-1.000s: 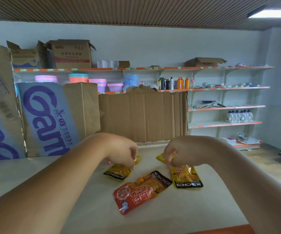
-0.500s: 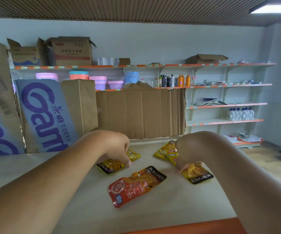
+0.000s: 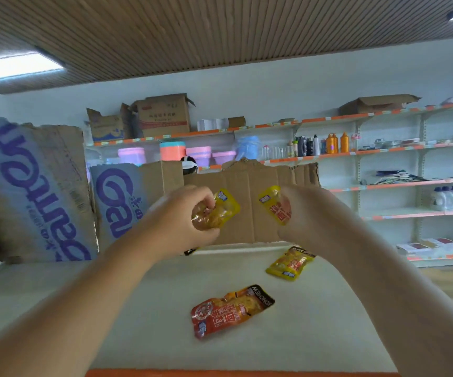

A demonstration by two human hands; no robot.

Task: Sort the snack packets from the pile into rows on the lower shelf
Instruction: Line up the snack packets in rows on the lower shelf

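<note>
Up come both hands, which half a second ago were down among the packets on the shelf (image 3: pixel 111 308), and each lifts one clear. The left hand (image 3: pixel 182 221) has its fingers curled round a yellow snack packet (image 3: pixel 225 208), crumpling it slightly. The right hand (image 3: pixel 304 221) pinches a second yellow packet (image 3: pixel 273 202) by its side. Both packets hang in the air in front of the cardboard sheet (image 3: pixel 247 180), well apart from the surface below.

The view has tipped upward too, with more ceiling showing. The pile is thinner now. One yellow packet on the shelf (image 3: pixel 289 263) lies flat toward the back right, and a red-and-orange packet (image 3: pixel 230 310) lies nearer the orange front edge, the two apart. A dark packet corner (image 3: pixel 190 251) peeks out below the left wrist, but I can't tell more.

That makes two matching packets in hand and at least two left, with no row in sight. I judge the next step is setting this pair down side by side. The foil looks slick and may slip from a pinch.
</note>
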